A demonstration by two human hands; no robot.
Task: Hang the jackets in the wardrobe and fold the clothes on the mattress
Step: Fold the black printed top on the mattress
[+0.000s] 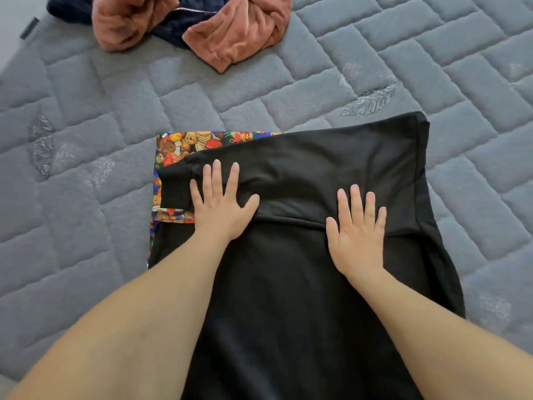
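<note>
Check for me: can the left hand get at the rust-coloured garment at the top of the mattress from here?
Probably yes: the left hand lies flat on the black garment, holding nothing, with bare mattress between it and the rust-coloured garment.

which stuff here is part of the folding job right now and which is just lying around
In the job:
- black garment, spread flat
- left hand and right hand, both pressing flat on it
- bear-print cloth, under the black garment

Lying about:
- rust-and-navy clothes, in a heap at the far edge
- grey quilted mattress
</note>
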